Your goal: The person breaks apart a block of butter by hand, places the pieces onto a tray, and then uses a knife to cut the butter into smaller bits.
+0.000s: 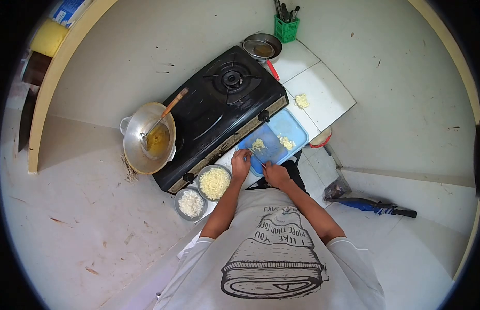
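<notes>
A blue cutting board (296, 124) lies in front of me on the counter beside the stove. A small heap of chopped pale yellow pieces (258, 144) sits on its left part, and another pale heap (286, 142) on its right. My left hand (241, 163) is closed at the board's left edge, fingertips pinched near the first heap; what they hold is too small to make out. Around the reddish handle of what looks like a knife, my right hand (276, 174) is closed at the board's near edge. The blade is hard to see.
A black gas stove (209, 113) carries a metal wok (142, 116) with oil and a wooden-handled turner. Bowls of chopped yellow pieces (214, 182) and white pieces (191, 202) stand left. A green utensil basket (286, 30), a red-handled pan (272, 71) and an umbrella (371, 206) are around.
</notes>
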Available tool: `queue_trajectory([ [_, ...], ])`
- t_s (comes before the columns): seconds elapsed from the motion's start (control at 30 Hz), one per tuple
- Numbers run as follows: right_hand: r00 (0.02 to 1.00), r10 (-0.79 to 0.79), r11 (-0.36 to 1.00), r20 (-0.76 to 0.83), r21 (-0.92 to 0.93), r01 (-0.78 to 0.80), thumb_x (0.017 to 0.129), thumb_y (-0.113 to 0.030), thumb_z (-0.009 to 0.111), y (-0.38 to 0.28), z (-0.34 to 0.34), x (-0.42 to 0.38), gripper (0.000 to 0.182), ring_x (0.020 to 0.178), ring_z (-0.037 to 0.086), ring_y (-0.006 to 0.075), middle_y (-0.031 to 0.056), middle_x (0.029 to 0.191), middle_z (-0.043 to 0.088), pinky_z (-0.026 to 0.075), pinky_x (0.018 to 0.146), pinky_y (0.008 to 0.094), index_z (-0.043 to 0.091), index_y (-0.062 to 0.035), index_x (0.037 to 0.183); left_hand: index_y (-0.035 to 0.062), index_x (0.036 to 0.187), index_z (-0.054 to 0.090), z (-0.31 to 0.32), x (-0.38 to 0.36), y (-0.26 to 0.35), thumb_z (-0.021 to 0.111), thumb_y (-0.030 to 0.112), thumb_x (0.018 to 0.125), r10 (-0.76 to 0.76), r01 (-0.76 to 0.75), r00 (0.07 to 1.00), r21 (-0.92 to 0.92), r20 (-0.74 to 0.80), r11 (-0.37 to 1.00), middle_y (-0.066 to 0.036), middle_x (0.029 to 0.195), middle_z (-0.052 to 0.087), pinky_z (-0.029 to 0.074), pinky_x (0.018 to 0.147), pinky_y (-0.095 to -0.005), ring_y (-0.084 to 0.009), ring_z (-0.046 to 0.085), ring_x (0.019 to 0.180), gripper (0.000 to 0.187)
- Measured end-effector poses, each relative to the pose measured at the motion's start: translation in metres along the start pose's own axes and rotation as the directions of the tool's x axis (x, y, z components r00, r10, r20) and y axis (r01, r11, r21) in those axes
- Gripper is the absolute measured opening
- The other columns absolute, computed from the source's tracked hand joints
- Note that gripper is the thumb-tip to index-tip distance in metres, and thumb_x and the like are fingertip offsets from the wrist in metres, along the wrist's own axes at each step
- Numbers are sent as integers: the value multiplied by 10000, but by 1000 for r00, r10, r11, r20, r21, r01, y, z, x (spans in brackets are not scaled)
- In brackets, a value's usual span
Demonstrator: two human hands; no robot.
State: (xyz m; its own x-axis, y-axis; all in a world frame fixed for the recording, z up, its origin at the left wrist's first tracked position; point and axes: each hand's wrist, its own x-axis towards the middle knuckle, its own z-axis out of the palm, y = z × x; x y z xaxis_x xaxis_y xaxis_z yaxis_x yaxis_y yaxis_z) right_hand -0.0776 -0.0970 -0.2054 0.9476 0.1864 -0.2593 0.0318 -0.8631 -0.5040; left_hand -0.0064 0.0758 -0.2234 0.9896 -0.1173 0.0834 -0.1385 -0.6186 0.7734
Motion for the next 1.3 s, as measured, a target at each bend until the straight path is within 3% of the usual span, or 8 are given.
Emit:
queue_trajectory([
  [0.37,1000,11,1000,-2,-14,-11,987,-309,521,10,-4,-11,341,651,697,412,233,694,677,566,593,522,547,29,1023,-22,933,715,-1,0,-1,679,-9,879,-88,90,996,-115,23,989,-170,926,711,585,752,-355,-263,727,813,66],
  [0.5,999,4,1000,-38,9,-4,988,-308,520,9,-9,-8,340,619,685,416,230,673,670,561,581,531,550,28,1035,-31,943,718,-2,-2,-1,680,-23,873,-54,55,998,-103,13,993,-174,932,708,582,757,-357,-273,725,819,80],
  [0.6,1000,5,999,18,-40,-4,980,-292,531,5,-19,-10,346,673,709,383,215,731,697,581,622,496,578,47,1029,-35,940,716,0,-2,-5,677,-31,868,-19,18,1000,-86,-9,996,-177,932,706,579,756,-359,-281,723,820,81],
  [0.8,997,-13,999,82,-35,15,975,-292,531,1,-15,-6,342,696,716,391,223,746,702,582,640,502,575,46,1005,-32,934,715,-1,-2,-2,669,-44,862,2,-5,1000,-98,-29,995,-173,921,707,571,754,-369,-295,716,823,86],
  [0.97,1000,-5,1000,-1,-19,5,965,-293,563,1,5,7,325,670,704,399,220,719,691,573,607,506,566,31,981,-28,919,714,0,-1,-3,670,-40,862,29,-30,999,-43,-19,999,-176,914,705,571,763,-366,-295,715,826,73],
  [1.3,999,44,997,19,-57,-43,969,-296,561,-2,-2,-2,324,672,712,390,212,716,692,580,607,496,562,29,974,-28,914,708,-2,-1,2,670,-27,867,-67,67,998,-108,1,992,-172,907,700,567,774,-373,-293,710,833,60],
])
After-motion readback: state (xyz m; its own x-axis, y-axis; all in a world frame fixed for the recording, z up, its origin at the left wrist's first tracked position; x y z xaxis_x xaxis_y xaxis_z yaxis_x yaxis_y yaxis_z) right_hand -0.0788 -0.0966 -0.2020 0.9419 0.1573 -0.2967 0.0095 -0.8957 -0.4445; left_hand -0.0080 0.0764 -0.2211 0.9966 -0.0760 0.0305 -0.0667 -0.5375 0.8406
